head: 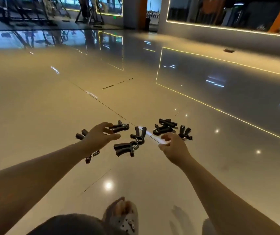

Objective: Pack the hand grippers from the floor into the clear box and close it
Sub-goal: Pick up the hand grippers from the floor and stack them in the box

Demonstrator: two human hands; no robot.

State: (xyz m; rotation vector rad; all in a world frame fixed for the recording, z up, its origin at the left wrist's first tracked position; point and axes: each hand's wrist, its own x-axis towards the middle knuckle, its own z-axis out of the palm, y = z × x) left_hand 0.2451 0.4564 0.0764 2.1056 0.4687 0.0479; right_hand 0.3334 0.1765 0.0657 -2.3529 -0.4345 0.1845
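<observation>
We see the black hand grippers (125, 148) lying loose, directly on the glossy floor (51, 102), scattered across the middle of the frame. The left hand (100, 137) reaches over them with its fingers gently curved and the thumb held apart from them. Its fingertips are just beside the handle of one gripper (120, 127), and we cannot tell whether they touch it. Two more grippers are partly hidden behind this hand and its wrist. The right hand (175, 147), right of centre, hangs above the floor with its fingers half bent and slightly apart, and it holds nothing. Beyond it lies a small pile of grippers (165, 127). The floor is made of large beige tiles, very shiny, and it mirrors ceiling lamps and yellow light strips. At the bottom of the frame there are a knee (67, 224) and a foot in a grey sandal (124, 217). In the upper left stand gym machines (25, 11), and in the upper right is a mirror wall (229, 11) with a lit edge.
</observation>
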